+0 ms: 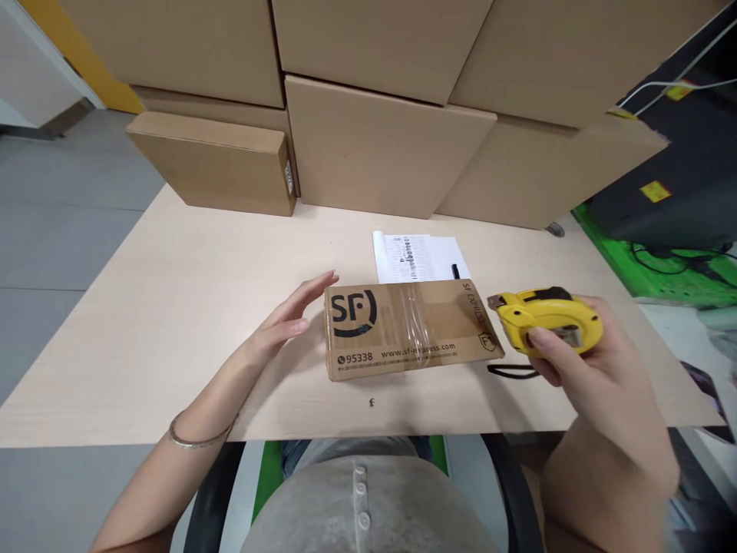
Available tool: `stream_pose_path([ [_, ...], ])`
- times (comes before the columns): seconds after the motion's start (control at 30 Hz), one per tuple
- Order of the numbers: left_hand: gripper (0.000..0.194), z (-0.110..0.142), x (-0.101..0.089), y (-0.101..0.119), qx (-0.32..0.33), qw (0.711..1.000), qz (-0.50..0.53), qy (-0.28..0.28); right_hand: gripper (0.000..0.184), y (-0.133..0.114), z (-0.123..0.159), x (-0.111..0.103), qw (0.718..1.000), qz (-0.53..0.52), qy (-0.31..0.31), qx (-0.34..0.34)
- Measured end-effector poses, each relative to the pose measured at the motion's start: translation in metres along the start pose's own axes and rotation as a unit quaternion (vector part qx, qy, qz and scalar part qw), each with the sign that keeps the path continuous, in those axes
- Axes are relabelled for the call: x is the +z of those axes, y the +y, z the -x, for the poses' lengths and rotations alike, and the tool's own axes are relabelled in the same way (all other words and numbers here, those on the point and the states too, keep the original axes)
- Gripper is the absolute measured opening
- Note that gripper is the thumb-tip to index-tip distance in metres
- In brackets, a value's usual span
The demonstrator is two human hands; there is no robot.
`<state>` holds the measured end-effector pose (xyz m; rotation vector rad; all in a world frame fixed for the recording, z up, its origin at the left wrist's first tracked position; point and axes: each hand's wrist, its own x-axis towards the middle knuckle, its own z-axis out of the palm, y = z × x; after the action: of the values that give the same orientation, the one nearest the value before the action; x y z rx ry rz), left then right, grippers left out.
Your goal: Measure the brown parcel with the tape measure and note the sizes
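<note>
A brown cardboard parcel box (pixel 443 319) with SF Express printing and clear tape across its middle lies on the table in front of me. My left hand (pixel 288 319) is at the box's left end, fingers stretched out and the thumb apart; whether the fingertips touch the cardboard I cannot tell. In my right hand (pixel 581 361) is a yellow tape measure (pixel 553 311), held just off the box's right end with its metal tip towards the box. A black wrist strap (pixel 512 372) hangs below it. No drawn-out blade shows.
Behind the parcel lie printed papers (pixel 418 257) and a black pen (pixel 455 271). Large cardboard boxes (pixel 380 146) line the table's back, with a smaller closed carton (pixel 230 165) at back left. Dark equipment (pixel 679 169) stands on green matting at right; a phone (pixel 707 392) lies at far right.
</note>
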<state>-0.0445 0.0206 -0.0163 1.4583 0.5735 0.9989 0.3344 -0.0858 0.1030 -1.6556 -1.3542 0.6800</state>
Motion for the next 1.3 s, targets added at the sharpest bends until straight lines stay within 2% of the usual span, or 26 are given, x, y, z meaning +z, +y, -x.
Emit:
stream_pose_path([
  [0.07, 0.071, 0.000, -0.004, 0.002, -0.016, 0.999, -0.027, -0.042, 0.028, 0.014, 0.006, -0.004, 0.994, -0.065, -0.041, 0.073],
  [0.13, 0.068, 0.000, -0.007, 0.005, -0.022, 0.996, -0.045, -0.071, 0.028, 0.023, 0.010, -0.005, 0.983, -0.113, -0.092, 0.109],
  [0.2, 0.066, -0.001, -0.008, 0.011, -0.005, 0.995, -0.057, -0.077, 0.029, 0.025, 0.010, -0.004, 0.974, -0.151, -0.122, 0.114],
  [0.27, 0.074, 0.000, -0.004, 0.021, 0.032, 0.994, -0.079, -0.063, 0.030, 0.019, 0.002, 0.000, 0.969, -0.175, -0.143, 0.098],
  [0.37, 0.100, 0.005, 0.017, 0.040, 0.130, 0.982, -0.135, -0.034, 0.032, 0.000, -0.030, 0.014, 0.964, -0.202, -0.167, 0.054],
  [0.43, 0.099, 0.012, 0.040, 0.052, 0.189, 0.965, -0.184, -0.005, 0.039, -0.012, -0.061, 0.030, 0.953, -0.235, -0.189, 0.031],
  [0.5, 0.099, 0.019, 0.064, 0.057, 0.230, 0.935, -0.268, 0.030, 0.041, -0.020, -0.092, 0.049, 0.934, -0.267, -0.235, 0.017],
  [0.6, 0.099, 0.029, 0.093, 0.052, 0.230, 0.890, -0.388, 0.061, 0.039, -0.020, -0.121, 0.076, 0.919, -0.287, -0.269, 0.025],
  [0.67, 0.095, 0.036, 0.102, 0.042, 0.209, 0.881, -0.418, 0.078, 0.037, -0.015, -0.127, 0.089, 0.915, -0.273, -0.295, 0.037],
  [0.8, 0.101, 0.049, 0.098, 0.027, 0.213, 0.874, -0.426, 0.094, 0.038, -0.009, -0.124, 0.094, 0.915, -0.245, -0.319, 0.040],
  [0.9, 0.093, 0.046, 0.081, 0.025, 0.237, 0.885, -0.373, 0.145, 0.040, -0.019, -0.118, 0.088, 0.940, -0.197, -0.276, -0.027],
  [1.0, 0.073, 0.015, 0.062, 0.028, 0.218, 0.918, -0.218, 0.251, 0.049, -0.039, -0.112, 0.090, 0.949, -0.139, -0.244, -0.144],
  [1.07, 0.070, -0.017, 0.053, 0.027, 0.160, 0.949, -0.102, 0.252, 0.048, -0.052, -0.108, 0.100, 0.933, -0.101, -0.264, -0.224],
  [1.13, 0.065, -0.048, 0.049, 0.024, 0.129, 0.961, -0.019, 0.245, 0.044, -0.063, -0.104, 0.112, 0.914, -0.061, -0.289, -0.278],
  [1.2, 0.061, -0.070, 0.050, 0.019, 0.104, 0.968, 0.047, 0.223, 0.042, -0.069, -0.102, 0.121, 0.902, -0.030, -0.302, -0.307],
  [1.3, 0.061, -0.082, 0.056, 0.009, 0.054, 0.974, 0.129, 0.177, 0.040, -0.071, -0.102, 0.127, 0.900, -0.004, -0.303, -0.313],
])
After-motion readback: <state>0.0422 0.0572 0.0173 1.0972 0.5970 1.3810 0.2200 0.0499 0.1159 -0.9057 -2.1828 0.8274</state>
